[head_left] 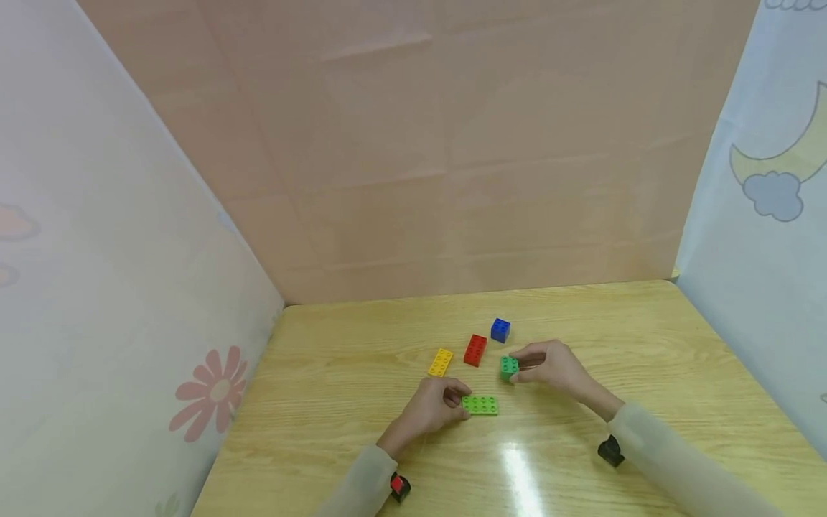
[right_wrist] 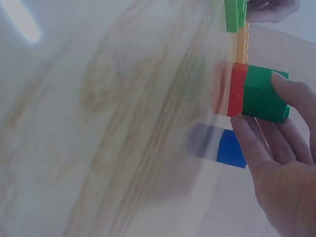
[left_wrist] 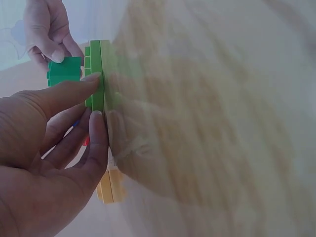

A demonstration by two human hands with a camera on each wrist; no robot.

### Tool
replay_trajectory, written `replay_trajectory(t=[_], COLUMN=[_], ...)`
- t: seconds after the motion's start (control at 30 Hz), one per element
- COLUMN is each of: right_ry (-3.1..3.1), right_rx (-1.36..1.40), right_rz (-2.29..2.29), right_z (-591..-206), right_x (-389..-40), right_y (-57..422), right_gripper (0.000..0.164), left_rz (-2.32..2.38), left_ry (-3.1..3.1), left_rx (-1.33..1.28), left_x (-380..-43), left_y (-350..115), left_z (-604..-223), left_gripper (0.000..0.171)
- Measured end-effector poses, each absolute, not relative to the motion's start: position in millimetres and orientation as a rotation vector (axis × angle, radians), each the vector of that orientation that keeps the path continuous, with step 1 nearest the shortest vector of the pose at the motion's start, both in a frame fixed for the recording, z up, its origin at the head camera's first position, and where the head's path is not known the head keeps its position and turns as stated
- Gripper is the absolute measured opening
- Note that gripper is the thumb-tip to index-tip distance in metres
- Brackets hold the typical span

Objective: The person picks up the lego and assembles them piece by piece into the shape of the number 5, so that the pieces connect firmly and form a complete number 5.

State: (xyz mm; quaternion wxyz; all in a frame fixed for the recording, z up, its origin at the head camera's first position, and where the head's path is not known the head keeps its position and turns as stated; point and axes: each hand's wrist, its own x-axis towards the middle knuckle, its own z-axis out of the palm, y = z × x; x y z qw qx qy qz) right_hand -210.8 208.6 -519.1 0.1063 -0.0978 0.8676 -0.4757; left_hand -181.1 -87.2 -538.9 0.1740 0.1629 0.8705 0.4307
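On the table my left hand point(head_left: 431, 406) pinches the left end of a flat light green building brick point(head_left: 480, 406), which has two rows of studs. In the left wrist view thumb and fingertips are at the side of this light green brick point(left_wrist: 97, 74). My right hand point(head_left: 557, 369) holds a darker green brick point(head_left: 509, 367) between thumb and fingers, studs up. The right wrist view shows this green brick point(right_wrist: 265, 93) held above the tabletop, in front of a red brick point(right_wrist: 237, 90).
Beyond the hands lie a yellow flat brick point(head_left: 441, 362), a red brick point(head_left: 474, 350) and a small blue brick point(head_left: 500, 329). The wooden table point(head_left: 323, 345) meets a brown covered wall point(head_left: 362, 215) at the back, with patterned panels at both sides.
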Motion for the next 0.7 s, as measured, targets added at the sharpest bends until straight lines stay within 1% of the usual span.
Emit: replay_trajectory(t=[0.3, 0.7], right_ry=[2.424, 2.322], right_rx=[-0.366, -0.46], right_rz=[-1.477, -1.519], right_z=[-517, -523], right_x=[-200, -190], right_y=[197, 184], right_gripper=[0.042, 0.036], left_rz=[1.219, 1.231], left_ry=[2.467, 2.471], left_rx=[0.459, 0.483], left_x=[-182, -183], left_y=[-89, -88], left_z=[-539, -540], left_gripper=[0.03, 0.029])
